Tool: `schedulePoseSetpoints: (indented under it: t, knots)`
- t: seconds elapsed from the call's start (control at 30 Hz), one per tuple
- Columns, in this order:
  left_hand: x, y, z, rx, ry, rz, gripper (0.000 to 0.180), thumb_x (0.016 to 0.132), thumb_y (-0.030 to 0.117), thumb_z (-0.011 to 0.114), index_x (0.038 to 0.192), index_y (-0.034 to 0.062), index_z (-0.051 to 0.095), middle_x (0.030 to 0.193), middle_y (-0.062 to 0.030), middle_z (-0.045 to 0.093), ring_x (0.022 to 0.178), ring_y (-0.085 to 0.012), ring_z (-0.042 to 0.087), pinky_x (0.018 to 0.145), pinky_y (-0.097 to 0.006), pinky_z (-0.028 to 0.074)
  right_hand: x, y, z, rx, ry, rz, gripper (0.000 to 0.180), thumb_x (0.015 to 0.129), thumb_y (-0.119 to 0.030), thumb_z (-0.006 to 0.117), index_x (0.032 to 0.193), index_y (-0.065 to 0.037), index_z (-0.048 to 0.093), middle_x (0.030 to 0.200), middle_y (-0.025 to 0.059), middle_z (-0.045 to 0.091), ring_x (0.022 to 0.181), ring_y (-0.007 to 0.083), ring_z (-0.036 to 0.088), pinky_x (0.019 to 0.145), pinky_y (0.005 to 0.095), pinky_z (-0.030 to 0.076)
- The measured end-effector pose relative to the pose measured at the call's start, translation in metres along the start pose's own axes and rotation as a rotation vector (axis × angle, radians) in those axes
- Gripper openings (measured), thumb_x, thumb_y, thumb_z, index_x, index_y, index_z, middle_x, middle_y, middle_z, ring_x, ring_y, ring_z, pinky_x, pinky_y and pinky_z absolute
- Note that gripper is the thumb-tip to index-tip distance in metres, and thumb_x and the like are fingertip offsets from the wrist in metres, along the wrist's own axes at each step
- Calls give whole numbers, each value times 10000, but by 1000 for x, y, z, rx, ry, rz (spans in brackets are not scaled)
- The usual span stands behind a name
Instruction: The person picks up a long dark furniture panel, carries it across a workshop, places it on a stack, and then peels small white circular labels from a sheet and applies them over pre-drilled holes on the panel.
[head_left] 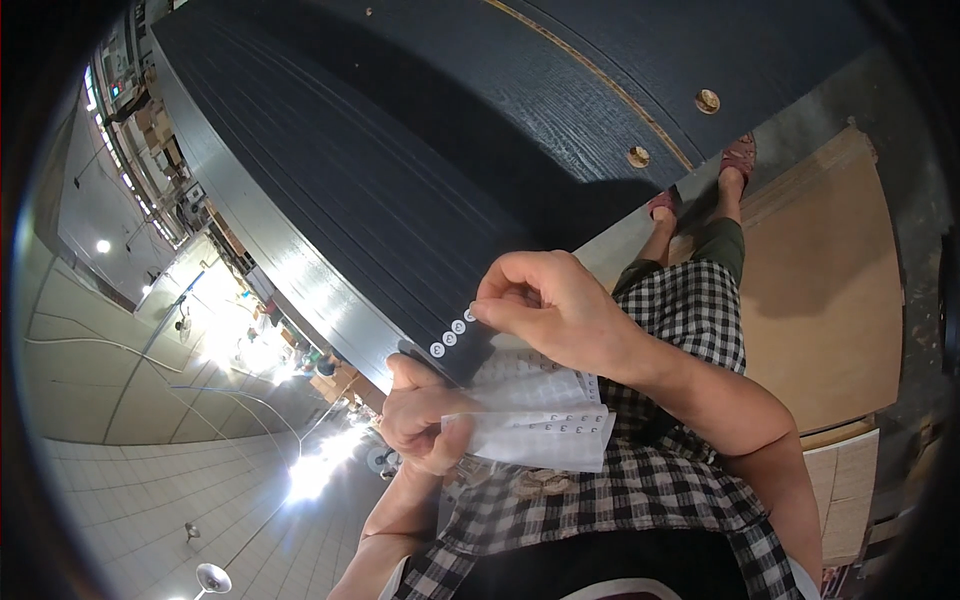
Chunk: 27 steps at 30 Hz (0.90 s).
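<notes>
My right hand pinches a small round white sticker against the edge of a stack of dark blue panels. Three round white stickers sit in a row on that edge just left of my fingertips. Below them, my left hand holds white sticker sheets that carry rows of small round stickers, with the thumb resting on top of the paper. The stack's edge shows many thin layers.
The top panel has two round brass fittings and a thin light stripe. Brown board sheets lie on the floor to the right. My checked shirt and sandalled feet show below. Bright ceiling lights glare at left.
</notes>
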<state>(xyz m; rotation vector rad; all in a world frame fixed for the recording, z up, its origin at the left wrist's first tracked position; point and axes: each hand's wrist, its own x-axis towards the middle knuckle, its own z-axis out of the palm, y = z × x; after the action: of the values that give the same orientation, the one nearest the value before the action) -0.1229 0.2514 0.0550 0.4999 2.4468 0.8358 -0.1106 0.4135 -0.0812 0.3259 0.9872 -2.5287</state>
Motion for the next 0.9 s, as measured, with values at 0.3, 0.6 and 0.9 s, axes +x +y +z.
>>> schedulePoseSetpoints:
  t: [0.3,0.6,0.9]
  knots:
    - [2,-3,4,46,-40,30,165,542,101,599,674,32,673,620,-38,589,633,-170,439,647,-276,325,-1,-1,-3,-69,25,24,147,785,-106,631,747,31,594,574,47,565,490,107,516,464,247,403]
    - [4,3,0,42,-17,8,153,572,127,613,679,37,675,635,-42,608,643,-171,449,651,-276,332,1,9,3,70,14,-23,158,815,-144,616,770,4,592,606,-26,529,538,25,453,475,177,348]
    - [5,-2,1,37,-23,40,163,552,95,596,685,43,675,637,-23,609,653,-163,442,648,-271,326,3,4,2,-50,24,-28,167,799,-130,631,758,27,590,593,26,549,504,78,489,466,231,386]
